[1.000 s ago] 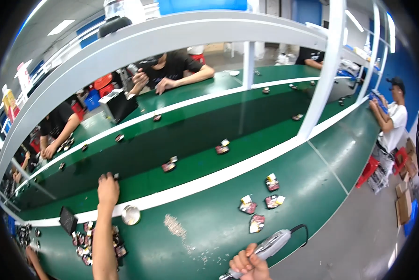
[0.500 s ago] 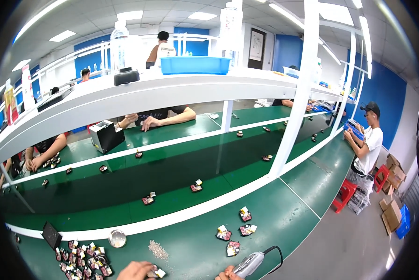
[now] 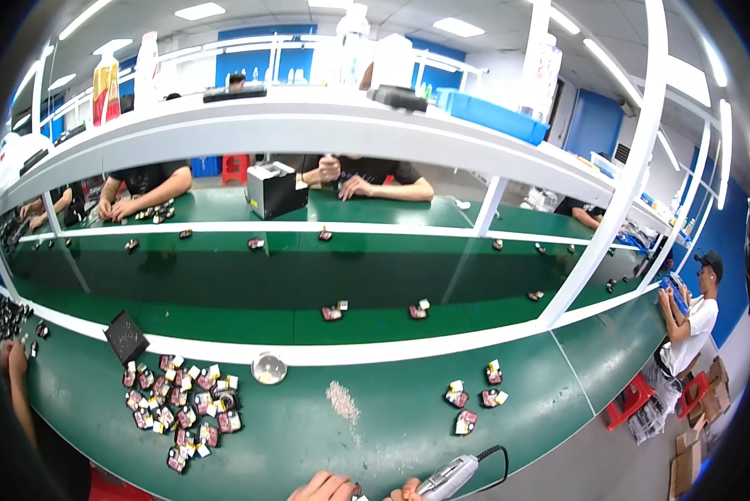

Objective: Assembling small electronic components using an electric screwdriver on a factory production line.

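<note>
The right hand (image 3: 402, 491) is wrapped round the grey driver (image 3: 448, 477) at the bench's (image 3: 283, 430) near edge. Beside it, the left hand (image 3: 323, 487) curls near a small part (image 3: 358, 495); whether it grips, I cannot tell.

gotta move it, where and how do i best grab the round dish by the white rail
Probably by the near-right rim of the round dish, coming from that side: the white rail lies behind it and the parts pile to its lower left.
</note>
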The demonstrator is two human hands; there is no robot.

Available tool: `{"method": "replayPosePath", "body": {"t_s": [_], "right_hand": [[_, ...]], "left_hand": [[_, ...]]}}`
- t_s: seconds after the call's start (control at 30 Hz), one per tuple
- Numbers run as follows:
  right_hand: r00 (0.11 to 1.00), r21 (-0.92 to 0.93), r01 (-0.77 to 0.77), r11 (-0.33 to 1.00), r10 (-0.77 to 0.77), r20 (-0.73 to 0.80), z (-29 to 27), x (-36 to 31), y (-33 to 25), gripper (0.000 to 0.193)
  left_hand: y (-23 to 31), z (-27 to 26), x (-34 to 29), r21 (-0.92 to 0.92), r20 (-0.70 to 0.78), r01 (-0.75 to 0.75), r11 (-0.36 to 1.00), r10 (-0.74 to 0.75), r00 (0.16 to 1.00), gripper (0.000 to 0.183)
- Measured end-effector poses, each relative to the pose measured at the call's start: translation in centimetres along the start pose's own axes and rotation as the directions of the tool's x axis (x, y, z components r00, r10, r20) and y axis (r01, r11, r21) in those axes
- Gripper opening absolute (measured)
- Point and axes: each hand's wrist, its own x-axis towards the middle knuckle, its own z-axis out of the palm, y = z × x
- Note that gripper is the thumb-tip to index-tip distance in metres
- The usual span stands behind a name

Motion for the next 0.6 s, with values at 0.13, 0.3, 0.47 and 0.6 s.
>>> {"method": "replayPosePath", "body": {"t_s": [0.13,0.3,0.47,0.6], "right_hand": [[0.989,-0.085,-0.054,0.995,0.065,0.135,-1.2,-0.6,1.2,0.009],[0.999,-0.144,-0.044,0.989,0.043,-0.012,-0.9,-0.4,3.3,0.007],[0.996,-0.21,-0.005,0.978,-0.013,-0.083,-1.3,-0.4,4.3,0.01],[0.996,-0.253,-0.01,0.967,-0.011,-0.085,-1.4,-0.7,4.2,0.011]], "left_hand": [[-1.7,1.3,1.2,0.227,0.01,-0.204,0.952,0.207,0.978,0.031],[-2.7,2.8,0.9,0.326,-0.076,-0.219,0.92,0.256,0.964,0.032],[-1.9,3.8,-0.3,0.329,-0.112,-0.206,0.922,0.255,0.96,0.031],[-1.5,4.2,-1.0,0.311,-0.125,-0.186,0.932,0.234,0.964,0.034]]}}
